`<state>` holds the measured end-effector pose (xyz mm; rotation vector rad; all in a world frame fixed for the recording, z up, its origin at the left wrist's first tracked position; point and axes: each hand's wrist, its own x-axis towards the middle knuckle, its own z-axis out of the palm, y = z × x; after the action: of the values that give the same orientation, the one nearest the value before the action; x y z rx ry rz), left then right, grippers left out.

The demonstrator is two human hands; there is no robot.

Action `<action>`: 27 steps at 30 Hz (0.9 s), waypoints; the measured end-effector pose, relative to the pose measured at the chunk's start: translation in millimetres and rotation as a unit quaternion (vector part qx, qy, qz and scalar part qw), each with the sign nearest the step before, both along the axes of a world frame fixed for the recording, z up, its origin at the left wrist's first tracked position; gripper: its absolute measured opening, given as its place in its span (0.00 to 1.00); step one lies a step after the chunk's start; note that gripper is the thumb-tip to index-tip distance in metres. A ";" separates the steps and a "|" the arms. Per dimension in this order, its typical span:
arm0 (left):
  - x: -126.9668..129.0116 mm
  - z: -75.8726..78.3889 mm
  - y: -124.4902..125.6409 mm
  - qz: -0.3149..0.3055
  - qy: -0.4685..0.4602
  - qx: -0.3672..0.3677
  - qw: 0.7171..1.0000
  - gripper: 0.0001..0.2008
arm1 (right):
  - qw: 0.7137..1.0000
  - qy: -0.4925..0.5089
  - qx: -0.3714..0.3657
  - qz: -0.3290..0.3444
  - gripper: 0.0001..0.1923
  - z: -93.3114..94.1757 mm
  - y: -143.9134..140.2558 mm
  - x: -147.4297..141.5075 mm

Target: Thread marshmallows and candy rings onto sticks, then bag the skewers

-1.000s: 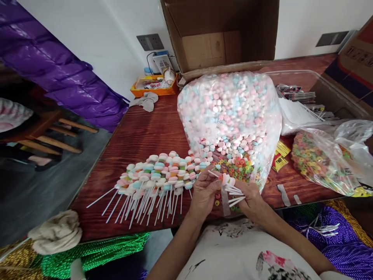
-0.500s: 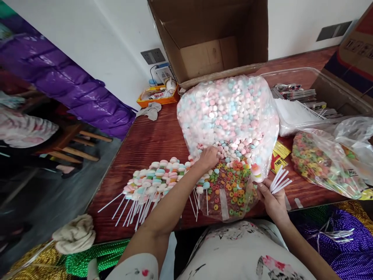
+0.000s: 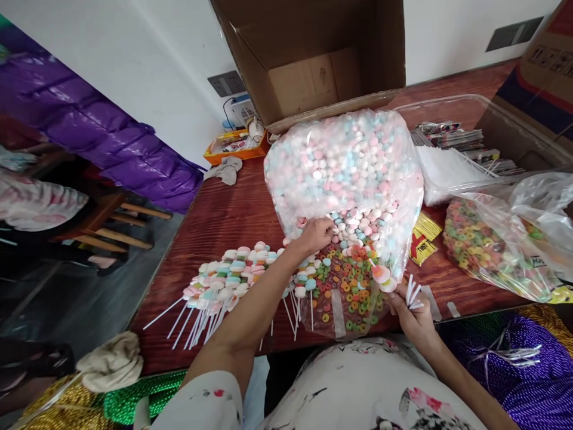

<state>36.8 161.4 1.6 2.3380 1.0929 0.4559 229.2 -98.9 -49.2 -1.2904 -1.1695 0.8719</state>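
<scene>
Marshmallows (image 3: 358, 224), smooth pastel discs, bulk out a big crinkled clear bag (image 3: 405, 227) and lie loose at its mouth, right at the left hand (image 3: 319, 233), the nearer of the 2; whether its curled fingers pinch one, I cannot tell. Lower right, the right hand (image 3: 414, 313) pinches a candy-threaded stick (image 3: 381, 276) tilted up-left towards them, clasping slim white sticks (image 3: 412, 294) too. Small gritty-looking rings (image 3: 347, 283) lie between.

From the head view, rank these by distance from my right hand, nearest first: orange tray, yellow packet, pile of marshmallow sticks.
1. Yellow packet, just beyond the right hand.
2. Pile of marshmallow sticks, to the left.
3. Orange tray, farther off, below the wall socket.
</scene>
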 end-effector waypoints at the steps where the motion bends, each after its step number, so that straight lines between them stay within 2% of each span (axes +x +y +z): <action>1: -1.4 1.6 -6.2 0.006 -0.021 0.000 1.000 0.07 | 1.000 -0.015 0.006 -0.004 0.17 1.7 -0.3 1.0; 4: -7.8 8.1 -37.7 0.058 -0.165 -0.055 0.983 0.04 | 0.997 -0.068 0.029 0.008 0.16 13.5 5.6 0.7; 6: -11.5 11.3 -65.7 0.105 -0.306 -0.141 0.936 0.08 | 0.990 -0.122 0.046 0.045 0.13 24.2 14.2 -3.6; 8: -14.8 12.6 -93.5 0.136 -0.405 -0.202 0.881 0.15 | 0.981 -0.170 0.060 0.077 0.12 33.2 23.4 -10.5; 10: -19.1 12.7 -116.7 0.156 -0.456 -0.202 0.853 0.15 | 0.974 -0.199 0.061 0.090 0.12 38.3 30.4 -18.2; 13: -29.1 12.0 -138.9 0.160 -0.485 -0.161 0.845 0.09 | 0.967 -0.226 0.046 0.111 0.12 39.9 34.3 -27.8; 17: -41.7 8.4 -148.4 0.174 -0.505 -0.169 0.828 0.09 | 0.962 -0.240 0.034 0.128 0.14 39.8 31.5 -36.5; 20: -46.1 4.7 -147.5 0.213 -0.537 -0.186 0.795 0.09 | 0.961 -0.240 0.042 0.134 0.13 41.5 27.9 -42.5; 23: -47.2 4.2 -146.3 0.235 -0.575 -0.217 0.753 0.15 | 0.955 -0.252 0.048 0.148 0.13 44.2 25.6 -47.9; 27: -48.1 5.1 -147.4 0.239 -0.603 -0.227 0.726 0.18 | 0.948 -0.276 0.037 0.152 0.11 45.8 25.9 -53.1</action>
<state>-11.2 14.0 6.6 0.8632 0.8908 1.4276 176.1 -72.9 -3.4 -1.3545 -1.8643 0.6884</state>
